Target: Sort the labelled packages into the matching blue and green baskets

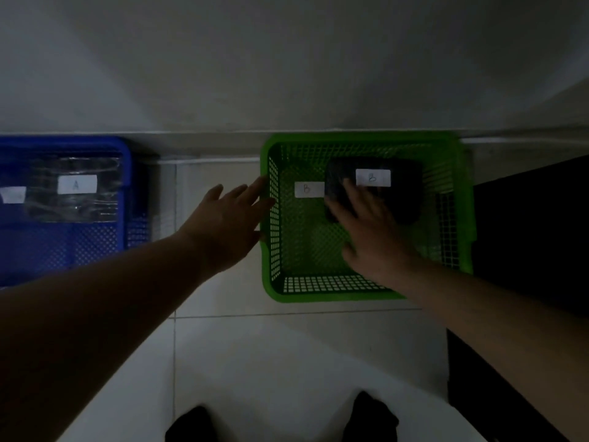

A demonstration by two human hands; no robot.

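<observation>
A green basket (318, 296) stands on the tiled floor against the wall. Inside it lies a black package (404, 199) with a white label marked B (373, 178). Left of it, a second white B label (308, 189) shows inside the basket; what it is stuck to is too dim to tell. My right hand (369, 231) is over the basket, palm down and fingers spread, with its fingertips on the black package's near left corner. My left hand (226, 224) is open, its fingertips at the basket's left rim. The blue basket (126, 186) at the left holds a clear package (79, 205) labelled A.
Another white label (12, 194) shows at the far left in the blue basket. A dark piece of furniture (526, 234) stands close to the right of the green basket. My feet (191, 425) are on the pale floor tiles below. The scene is dim.
</observation>
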